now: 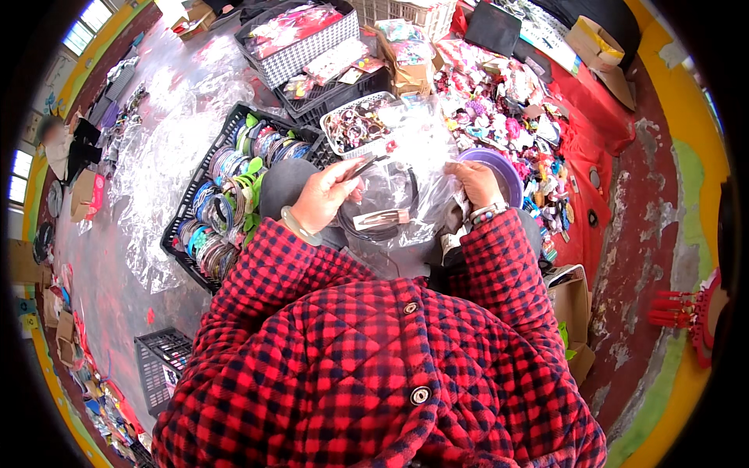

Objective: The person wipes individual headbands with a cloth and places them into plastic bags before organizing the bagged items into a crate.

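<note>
Clear bag [429, 204], right hand [477, 186] gripping; left hand [321, 196] gripping dark item [369, 165]; yellow sign [30, 321] illegible.

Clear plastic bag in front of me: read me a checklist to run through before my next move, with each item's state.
1. Right hand gripping the clear plastic bag: ok, it pinches the film.
2. Left hand holding the slim dark piece: ok, gripped at its near end.
3. Bag mouth open: cannot tell, the film is crumpled and shiny.
4. Pale hair clip inside the bag, not on top of it: cannot tell.
5. Black crate of headbands close by: ok, beside the left forearm.
6. Purple basin fully in view: not ok, the right hand and sleeve partly cover it.
</note>
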Tool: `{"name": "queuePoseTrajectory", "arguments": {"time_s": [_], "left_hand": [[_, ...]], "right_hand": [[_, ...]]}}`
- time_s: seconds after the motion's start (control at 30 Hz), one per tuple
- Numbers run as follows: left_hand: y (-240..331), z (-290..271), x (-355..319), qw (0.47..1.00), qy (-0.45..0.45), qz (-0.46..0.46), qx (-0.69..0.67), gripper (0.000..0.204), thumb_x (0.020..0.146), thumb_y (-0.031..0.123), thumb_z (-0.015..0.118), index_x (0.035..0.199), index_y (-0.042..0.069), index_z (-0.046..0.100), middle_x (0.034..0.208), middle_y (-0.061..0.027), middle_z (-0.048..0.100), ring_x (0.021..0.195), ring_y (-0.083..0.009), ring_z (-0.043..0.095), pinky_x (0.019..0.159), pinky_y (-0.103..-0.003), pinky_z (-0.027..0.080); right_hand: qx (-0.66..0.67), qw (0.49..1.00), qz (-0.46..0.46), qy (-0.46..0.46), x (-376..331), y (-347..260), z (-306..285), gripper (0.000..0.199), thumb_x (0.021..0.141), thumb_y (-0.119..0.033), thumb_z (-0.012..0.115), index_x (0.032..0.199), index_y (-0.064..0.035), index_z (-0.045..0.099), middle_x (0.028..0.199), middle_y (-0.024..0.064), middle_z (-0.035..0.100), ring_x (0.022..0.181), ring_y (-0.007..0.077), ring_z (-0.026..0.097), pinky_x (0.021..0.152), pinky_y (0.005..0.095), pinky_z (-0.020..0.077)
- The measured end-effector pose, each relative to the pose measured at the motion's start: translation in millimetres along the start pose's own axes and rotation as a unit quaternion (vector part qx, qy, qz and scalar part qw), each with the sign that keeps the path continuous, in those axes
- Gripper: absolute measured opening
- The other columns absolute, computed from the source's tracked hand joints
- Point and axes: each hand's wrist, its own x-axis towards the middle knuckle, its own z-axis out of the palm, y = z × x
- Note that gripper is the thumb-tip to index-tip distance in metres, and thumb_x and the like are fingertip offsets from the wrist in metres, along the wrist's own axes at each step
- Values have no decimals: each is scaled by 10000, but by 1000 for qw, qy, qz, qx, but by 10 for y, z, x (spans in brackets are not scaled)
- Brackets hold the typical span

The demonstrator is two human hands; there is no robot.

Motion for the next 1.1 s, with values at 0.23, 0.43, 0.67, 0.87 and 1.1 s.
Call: {"name": "queuePoseTrajectory", "arguments": {"time_s": [0.23, 0.43, 0.67, 0.87, 1.1], "left_hand": [[130, -123, -104, 997, -7, -33, 71, 336, 916, 81, 416, 1244, 9, 435, 902, -63, 580, 709, -85, 534, 617, -208, 454], [117, -94, -180, 997, -28, 15, 66, 334, 924, 89, 399, 1242, -11, 427, 886, -65, 576, 688, -85, 528, 610, -205, 447], [87, -82, -124, 985, 77, -15, -156, 315, 911, 92, 435, 1208, -13, 453, 894, -62, 592, 695, -89, 545, 618, -214, 458], [-11, -217, -87, 987, 149, 37, -43, 316, 903, 84, 470, 1199, -26, 470, 830, -43, 575, 662, -65, 504, 595, -196, 433], [52, -185, -85, 968, 149, 102, 172, 328, 885, 43, 474, 1212, 29, 493, 804, 6, 548, 648, -37, 456, 590, -175, 391]], "right_hand": [[-74, 994, -44, -70, -188, -177, 217, 472, 746, -297, 690, 1068, 22, 557, 945, 119, 586, 893, 173, 530, 787, 289, 418], [36, 982, 40, -182, -185, -119, 269, 370, 761, -174, 652, 1039, 53, 560, 943, 99, 615, 857, 154, 562, 763, 261, 439], [-142, 970, -34, -193, -210, -59, 328, 454, 759, -43, 607, 1188, 0, 464, 819, 37, 593, 696, 80, 534, 627, 226, 442], [-275, 946, -163, -47, -377, -320, 394, 735, 701, -199, 715, 1300, -11, 333, 997, 172, 557, 834, 220, 551, 743, 332, 444], [-361, 874, -322, -41, -584, -606, 538, 623, 693, -265, 717, 1214, -80, 430, 1111, 168, 528, 999, 312, 535, 825, 368, 433]]}}
